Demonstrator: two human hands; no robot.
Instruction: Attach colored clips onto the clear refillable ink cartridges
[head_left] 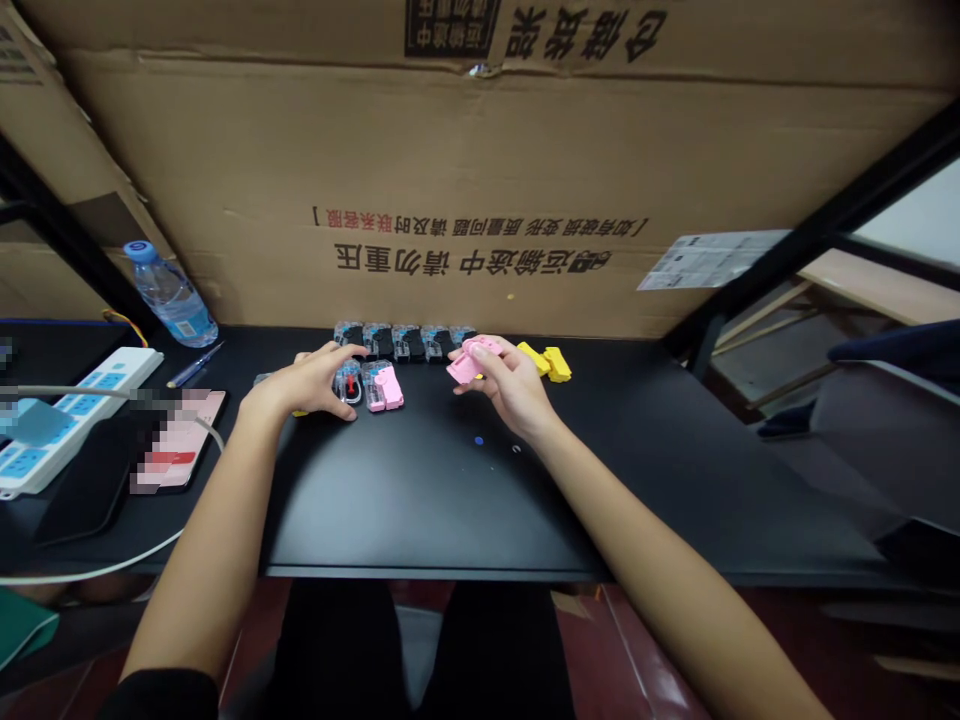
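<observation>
My right hand (504,385) holds a pink plastic part (471,358) a little above the black table (450,490), fingers curled round it. My left hand (311,385) rests on the table with its fingers bent over a small clear piece with red and black inside (349,385). Right of that piece lies another pink part (385,387). A row of several clear and black pieces (401,341) lines the back of the table. Yellow parts (547,362) lie just beyond my right hand.
A large cardboard box (480,180) walls off the back. At the left are a water bottle (171,296), a pen (193,366), a white and blue power strip (64,415) and a phone (176,440). A white cable (112,565) runs near the front edge.
</observation>
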